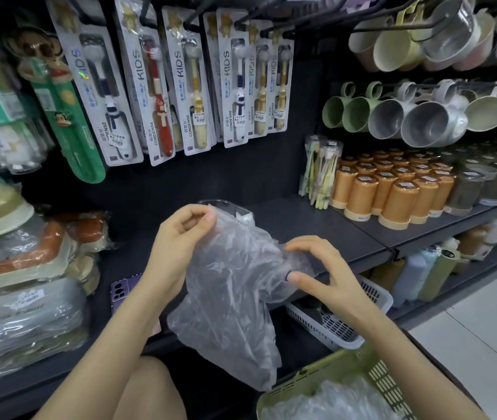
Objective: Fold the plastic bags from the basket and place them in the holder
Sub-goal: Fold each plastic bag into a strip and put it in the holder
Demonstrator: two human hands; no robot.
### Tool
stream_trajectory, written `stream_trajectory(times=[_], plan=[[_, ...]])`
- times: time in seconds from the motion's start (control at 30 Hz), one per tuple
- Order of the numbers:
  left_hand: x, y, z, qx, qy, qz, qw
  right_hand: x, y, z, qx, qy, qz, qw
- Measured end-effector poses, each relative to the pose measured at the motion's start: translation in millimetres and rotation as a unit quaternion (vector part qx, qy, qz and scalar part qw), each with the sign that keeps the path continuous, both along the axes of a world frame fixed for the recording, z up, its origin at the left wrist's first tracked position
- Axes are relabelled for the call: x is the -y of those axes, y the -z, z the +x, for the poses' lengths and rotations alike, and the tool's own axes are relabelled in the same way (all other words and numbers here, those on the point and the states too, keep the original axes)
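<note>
Shop shelving fills our view, and a dark shelf runs behind the plastic bag that we hold up in front of us. Our left hand pinches the bag's top corner between thumb and curled fingers. Our right hand grips its right edge, fingers arched over the film and thumb pressed up from below. The bag is crumpled and hangs loose below both hands. Just behind the bag's top, a clear holder stands on the shelf. Below and right of the bag sits a green basket with more clear bags inside. A white basket lies just right of the bag. Left of the bag lies a purple phone, and toothbrush packs hang above.
</note>
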State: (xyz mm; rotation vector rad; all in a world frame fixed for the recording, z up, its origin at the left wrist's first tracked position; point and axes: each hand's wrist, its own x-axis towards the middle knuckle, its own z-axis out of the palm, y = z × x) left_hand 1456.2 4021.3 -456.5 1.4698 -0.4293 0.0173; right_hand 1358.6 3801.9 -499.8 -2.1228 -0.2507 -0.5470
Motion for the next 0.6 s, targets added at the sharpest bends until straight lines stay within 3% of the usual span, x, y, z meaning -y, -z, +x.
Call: stream_trajectory(times=[0.3, 0.6], plan=[[-14, 0, 13, -0.029, -0.010, -0.072, 0.997, -2, 15, 15, -0.034, 0.014, -0.131, 0.991], [-27, 12, 19, -0.100, -0.015, -0.173, 0.980, -34, 23, 32, -0.056, 0.015, 0.018, 0.998]])
